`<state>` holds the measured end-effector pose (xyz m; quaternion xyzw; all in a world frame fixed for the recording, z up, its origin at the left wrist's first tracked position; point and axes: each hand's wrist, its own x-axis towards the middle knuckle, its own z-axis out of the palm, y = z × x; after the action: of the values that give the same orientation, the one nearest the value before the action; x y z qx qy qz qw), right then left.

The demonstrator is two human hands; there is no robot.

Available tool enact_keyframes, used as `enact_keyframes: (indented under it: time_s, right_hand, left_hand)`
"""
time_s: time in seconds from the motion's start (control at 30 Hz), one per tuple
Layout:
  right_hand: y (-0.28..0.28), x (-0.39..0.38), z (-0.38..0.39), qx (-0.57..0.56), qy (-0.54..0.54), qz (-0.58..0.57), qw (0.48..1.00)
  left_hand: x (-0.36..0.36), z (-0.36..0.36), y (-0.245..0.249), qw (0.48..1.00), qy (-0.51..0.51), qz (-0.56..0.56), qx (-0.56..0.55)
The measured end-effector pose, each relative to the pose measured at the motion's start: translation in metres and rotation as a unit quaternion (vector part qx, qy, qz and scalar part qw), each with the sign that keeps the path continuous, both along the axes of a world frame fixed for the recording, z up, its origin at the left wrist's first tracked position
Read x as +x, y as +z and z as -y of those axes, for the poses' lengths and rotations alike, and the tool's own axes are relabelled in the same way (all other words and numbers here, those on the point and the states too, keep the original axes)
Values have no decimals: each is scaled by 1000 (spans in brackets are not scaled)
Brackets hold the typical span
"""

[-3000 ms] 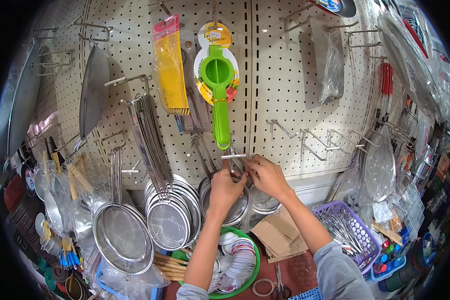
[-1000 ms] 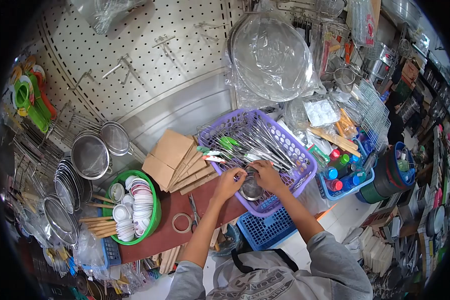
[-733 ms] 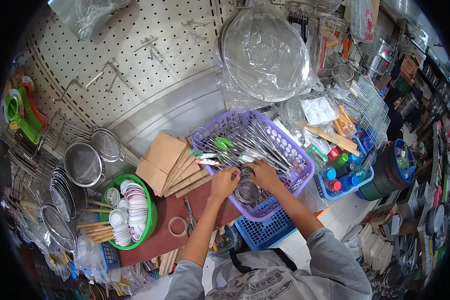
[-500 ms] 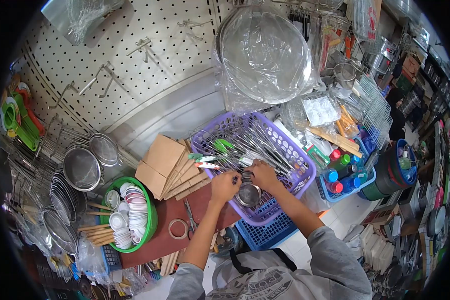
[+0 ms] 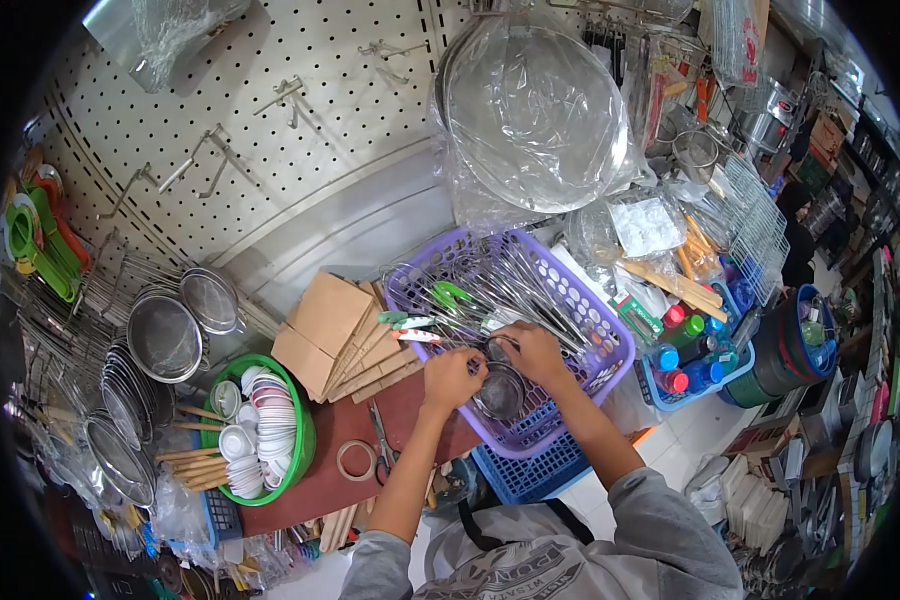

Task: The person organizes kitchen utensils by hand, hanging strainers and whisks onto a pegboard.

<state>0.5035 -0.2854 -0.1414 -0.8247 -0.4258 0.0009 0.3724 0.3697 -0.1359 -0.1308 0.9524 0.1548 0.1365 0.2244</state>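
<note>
A purple plastic basket (image 5: 610, 378) full of thin metal utensils is in front of me. Over its near end are small round metal strainers (image 5: 500, 392), dark and overlapping, with their bowls toward me. My left hand (image 5: 455, 378) is closed at their left side, fingertips pinched near the rims. My right hand (image 5: 530, 352) is closed at their upper right, its fingers bent around what look like the handles. The fingers hide the exact grip. Beside my left hand, white-and-green handles (image 5: 415, 328) stick out over the basket's left rim.
Left of the basket lie cardboard pieces (image 5: 320, 335), scissors (image 5: 381, 440) and a tape roll (image 5: 356, 459). A green basket (image 5: 305, 430) holds white ladles. To the right, a blue basket (image 5: 660, 395) holds bottles. Large wrapped sieves (image 5: 530, 110) hang from the pegboard.
The small strainers have tilted, so a dark round mesh now faces up where a shinier rim showed. Both hands have shifted slightly and stay closed at the strainers.
</note>
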Motion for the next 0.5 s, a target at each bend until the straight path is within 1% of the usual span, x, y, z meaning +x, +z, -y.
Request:
enact_keyframes:
  time_s: [0.03,0.13,0.17,0.27,0.33,0.37,0.47,0.5]
  right_hand:
    - [3,0,1,12,-3,-14,1000]
    - [5,3,1,37,-10,-9,999]
    - [7,3,1,64,-12,-7,998]
    - [19,1,1,130,-13,-3,991]
    - [24,3,1,159,-6,-2,987]
    - [27,2,1,172,0,-31,985]
    - [33,0,2,200,12,-121,972]
    - [30,2,2,203,12,-152,967]
  left_hand:
    - [0,0,0,1000,-2,2,0]
    - [0,2,1,1000,-3,25,-8]
    - [0,2,2,999,-3,35,-12]
    - [-2,3,11,999,15,-8,-38]
    - [-2,2,6,997,37,19,-63]
    - [-2,1,3,995,48,32,-76]
    - [-5,2,-3,977,74,133,-148]
    - [-4,3,-2,979,67,140,-136]
